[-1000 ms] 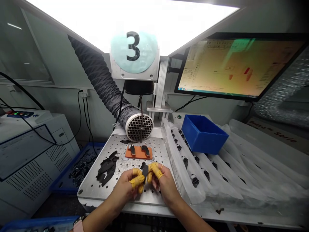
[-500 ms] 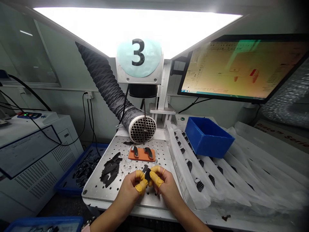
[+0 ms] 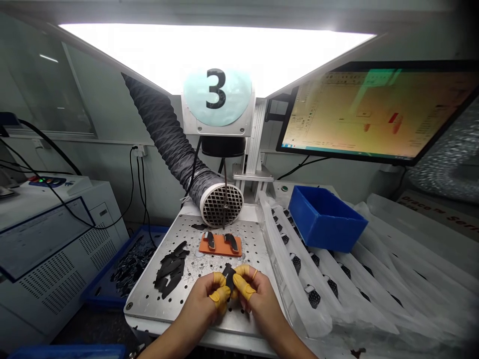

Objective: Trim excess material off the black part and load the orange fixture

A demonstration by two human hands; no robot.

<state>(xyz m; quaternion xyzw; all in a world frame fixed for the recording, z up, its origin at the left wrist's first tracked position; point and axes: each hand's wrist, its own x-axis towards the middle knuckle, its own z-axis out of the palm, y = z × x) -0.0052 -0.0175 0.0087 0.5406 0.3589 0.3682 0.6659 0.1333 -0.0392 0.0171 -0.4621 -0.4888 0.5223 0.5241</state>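
Observation:
Between my fingertips, over the front of the perforated metal plate [image 3: 149,302], is a small flat black part [image 3: 229,279]. My left hand [image 3: 204,298] pinches it from the left and my right hand [image 3: 254,294] from the right; yellow finger cots cover several fingertips. Just beyond stands an orange fixture block [image 3: 220,248] carrying two curved black parts, one at left [image 3: 210,241] and one at right [image 3: 231,243]. Left of my hands lies a loose pile of flat black pieces [image 3: 172,269]. Fingers partly hide the held part's lower end.
A ribbed black duct with a white grille [image 3: 222,204] ends behind the fixture, beneath a machine head marked 3 [image 3: 219,94]. To the right, a blue bin [image 3: 329,219] sits on translucent trays [image 3: 299,304] of black parts. Another blue tray [image 3: 130,264] of black pieces is at lower left.
The view has shifted slightly, so the scene sits lower in the picture. Both hands still pinch the black part, which has turned a little between the fingers.

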